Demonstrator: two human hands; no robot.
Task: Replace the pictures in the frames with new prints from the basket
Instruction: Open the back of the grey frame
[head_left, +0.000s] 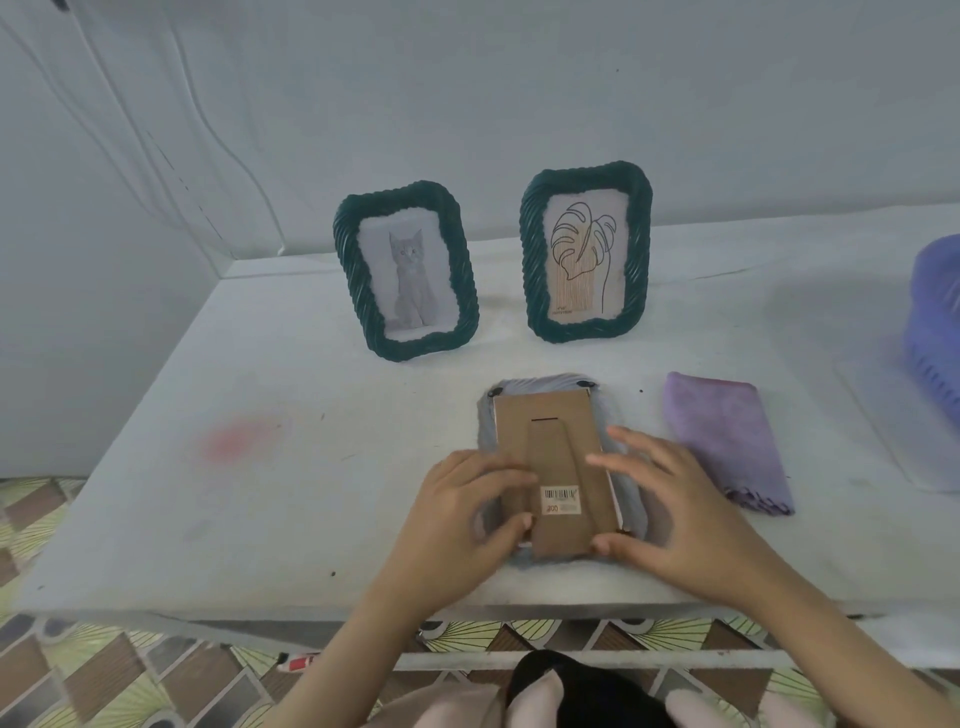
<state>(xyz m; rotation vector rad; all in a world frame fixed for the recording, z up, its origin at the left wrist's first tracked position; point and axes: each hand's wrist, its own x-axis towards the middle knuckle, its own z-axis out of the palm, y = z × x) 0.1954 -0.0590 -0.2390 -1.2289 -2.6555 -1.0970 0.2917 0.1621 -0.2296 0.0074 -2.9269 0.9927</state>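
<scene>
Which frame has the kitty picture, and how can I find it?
Look at the white table against the wall. Two dark green frames stand upright at its back; the cat frame is the left one. It holds a grey kitten, while its neighbour, the leaf frame, shows a line-drawn leaf.

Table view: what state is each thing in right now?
Cat frame: standing upright, picture inside.
Leaf frame: standing upright, picture inside.
Grey frame: lying face down.
Cardboard back: on the grey frame, stand folded flat.
Cloth: folded, lying flat.
Basket: upright, contents hidden.
Left hand: pinching the cardboard back's edge.
Right hand: fingers spread, touching the cardboard back.
</scene>
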